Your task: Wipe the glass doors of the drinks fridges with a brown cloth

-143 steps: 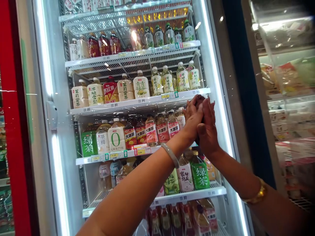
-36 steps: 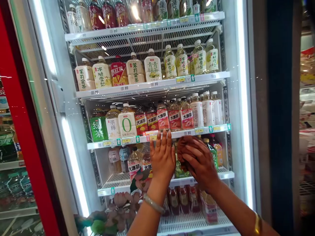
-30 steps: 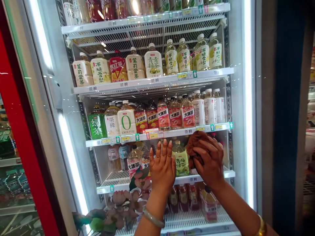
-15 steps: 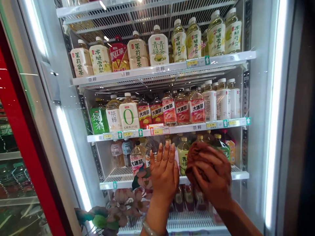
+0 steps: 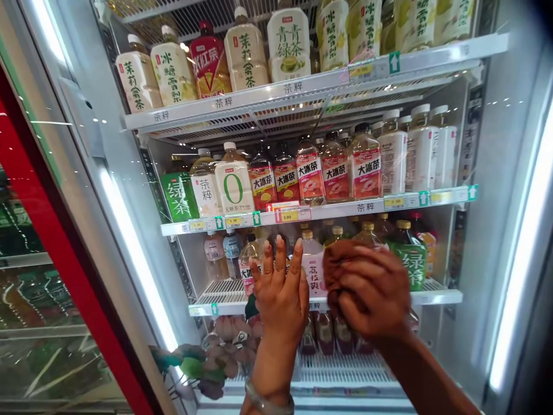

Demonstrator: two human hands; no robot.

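My left hand [image 5: 280, 294] is raised with its fingers stretched and apart, seemingly flat against the clear glass in front of a drinks cooler. It holds nothing, and a bangle [image 5: 268, 401] circles its wrist. To its right, my right hand [image 5: 375, 291] grips a bunched brown cloth [image 5: 341, 268], pressed toward the same glass. Part of the cloth is hidden under my fingers. Behind the hands, a pink-white bottle [image 5: 311, 262] and a green-labelled bottle [image 5: 408, 253] stand on a lower shelf.
Rows of bottled tea fill the shelves, such as a white bottle marked 0 [image 5: 234, 184]. Flower and leaf shapes [image 5: 207, 366] show at the lower left. A red frame edge [image 5: 64, 276] runs down the left, and a light strip [image 5: 521, 259] down the right.
The view has come closer and tilted lower, so the bottles appear larger. The cloth in my right hand has shifted slightly relative to the bottles behind; my left hand stays spread.
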